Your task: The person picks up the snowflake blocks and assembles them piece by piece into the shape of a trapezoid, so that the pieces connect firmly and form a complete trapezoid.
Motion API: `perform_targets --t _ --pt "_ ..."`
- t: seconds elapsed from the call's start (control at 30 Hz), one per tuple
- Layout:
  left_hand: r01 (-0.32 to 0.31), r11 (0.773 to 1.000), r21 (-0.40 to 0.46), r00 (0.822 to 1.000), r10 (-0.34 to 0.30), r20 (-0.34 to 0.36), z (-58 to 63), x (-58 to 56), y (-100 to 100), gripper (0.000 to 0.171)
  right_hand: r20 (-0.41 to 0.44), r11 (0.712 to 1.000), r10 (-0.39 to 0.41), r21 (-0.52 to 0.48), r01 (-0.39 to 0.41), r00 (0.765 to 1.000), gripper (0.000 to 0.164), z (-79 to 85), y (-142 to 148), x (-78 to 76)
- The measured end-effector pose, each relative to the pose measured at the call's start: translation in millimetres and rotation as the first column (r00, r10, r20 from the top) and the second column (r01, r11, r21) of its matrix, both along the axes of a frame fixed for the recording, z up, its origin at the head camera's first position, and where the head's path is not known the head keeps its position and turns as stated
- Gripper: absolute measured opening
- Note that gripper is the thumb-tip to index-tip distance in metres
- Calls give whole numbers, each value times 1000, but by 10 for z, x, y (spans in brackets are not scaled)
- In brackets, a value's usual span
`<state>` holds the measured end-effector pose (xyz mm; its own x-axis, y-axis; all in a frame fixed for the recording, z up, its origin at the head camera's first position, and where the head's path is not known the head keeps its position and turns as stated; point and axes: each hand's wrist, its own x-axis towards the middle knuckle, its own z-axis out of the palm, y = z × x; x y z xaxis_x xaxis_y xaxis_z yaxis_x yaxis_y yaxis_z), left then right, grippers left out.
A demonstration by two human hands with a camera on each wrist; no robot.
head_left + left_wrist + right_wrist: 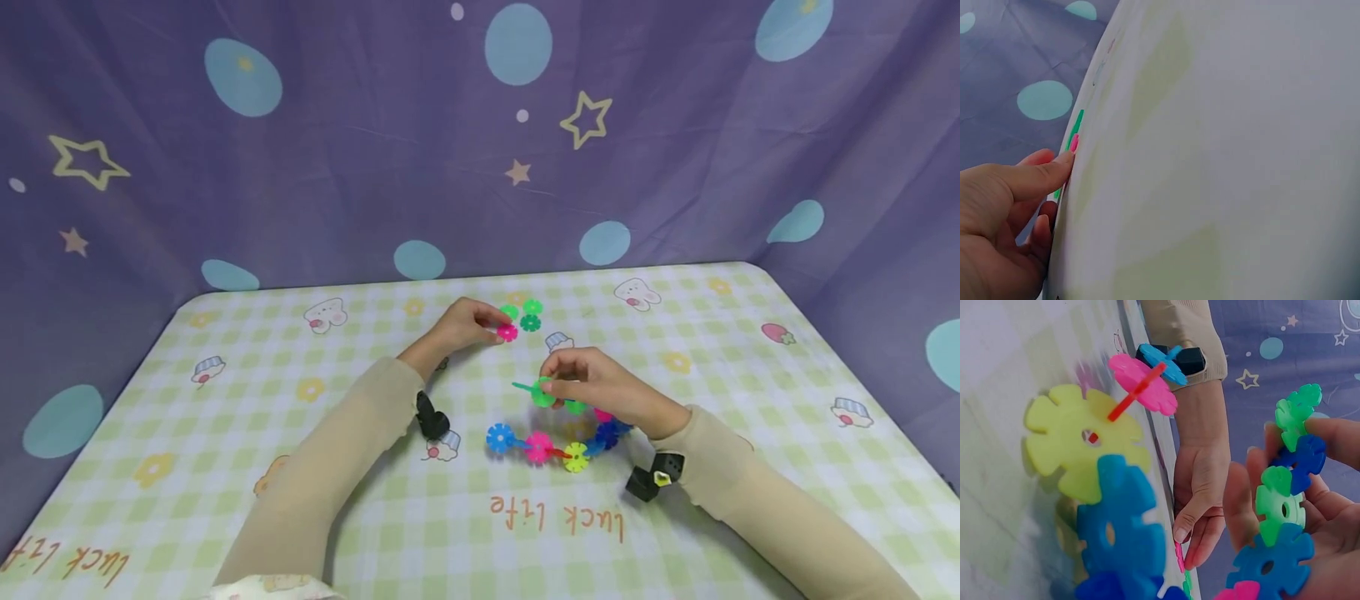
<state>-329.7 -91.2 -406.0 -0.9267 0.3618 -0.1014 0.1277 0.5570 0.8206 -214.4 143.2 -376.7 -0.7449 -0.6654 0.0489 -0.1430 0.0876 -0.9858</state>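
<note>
My left hand [467,323] pinches a pink notched flower disc [507,333] between thumb and index finger, low at the far part of the table. Beside it lie several loose green flower discs [531,322]. My right hand [600,387] holds one end of a chain of interlocked plastic flower discs by a green disc [542,395]. From there the chain curves round under the hand through dark blue to a yellow disc [576,457], a pink disc and a light blue end disc [500,438]. In the right wrist view, green and blue discs [1282,509] pass along the fingers.
A checked tablecloth [225,467] with printed cakes, flowers and lettering covers the table. Behind and at both sides hangs a purple curtain [337,167] with stars and blue dots. Each wrist wears a black camera [431,417] on a beige sleeve.
</note>
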Motion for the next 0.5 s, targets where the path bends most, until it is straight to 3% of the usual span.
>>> perform_targets --t 0.17,0.33,0.5 --pt "86 996 0 996 -86 -6 -12 -29 -10 31 -12 1000 -24 6 24 1000 18 9 -8 -2" --pt "198 980 -18 980 -197 19 2 -29 -23 37 -11 999 -38 12 39 999 18 6 -10 -17" --pt "235 969 -75 972 -233 36 41 3 -21 39 -57 996 -66 51 69 996 17 21 -1 -25"
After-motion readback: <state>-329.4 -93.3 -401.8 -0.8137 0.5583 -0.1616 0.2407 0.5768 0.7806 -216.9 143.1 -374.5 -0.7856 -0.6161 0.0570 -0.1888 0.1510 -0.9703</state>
